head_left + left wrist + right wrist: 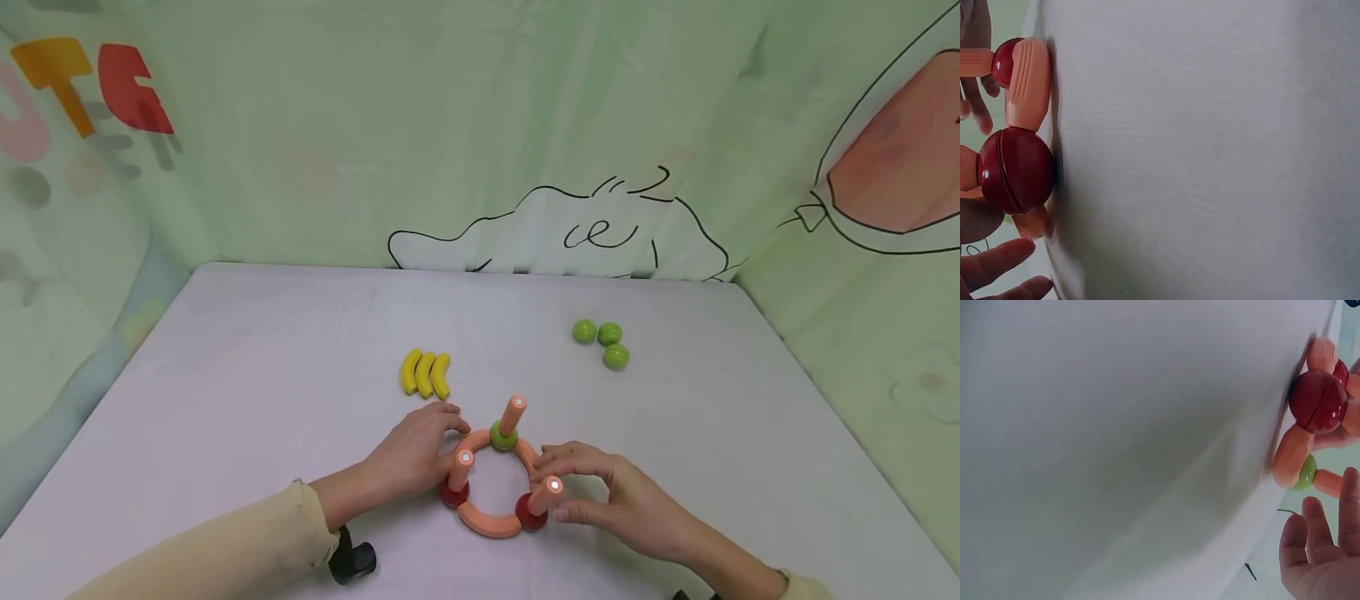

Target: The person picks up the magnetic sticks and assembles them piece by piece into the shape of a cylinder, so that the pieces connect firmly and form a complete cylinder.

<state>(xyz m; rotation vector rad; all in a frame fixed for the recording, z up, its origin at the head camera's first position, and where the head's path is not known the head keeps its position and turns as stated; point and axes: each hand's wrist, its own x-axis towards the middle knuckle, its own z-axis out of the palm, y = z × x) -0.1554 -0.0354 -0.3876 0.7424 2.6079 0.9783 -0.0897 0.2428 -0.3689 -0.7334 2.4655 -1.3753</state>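
On the table stands a toy ring of orange curved pieces (489, 523). It has a green ball (503, 436) at the back and red balls at the front left (454, 492) and front right (532, 512). An orange peg rises from each ball. My left hand (418, 443) is at the ring's left side, thumb by the front-left red ball and fingers by the curved piece behind it; firm contact is unclear. My right hand (626, 504) is beside the right side, its fingers spread and extended near the front-right peg (546, 495).
Three yellow toy bananas (425, 374) lie side by side behind the left hand. Three loose green balls (610, 334) sit farther back to the right. A printed cloth wall (450, 133) rises behind the table's far edge. A black strap device is on the left wrist (352, 560).
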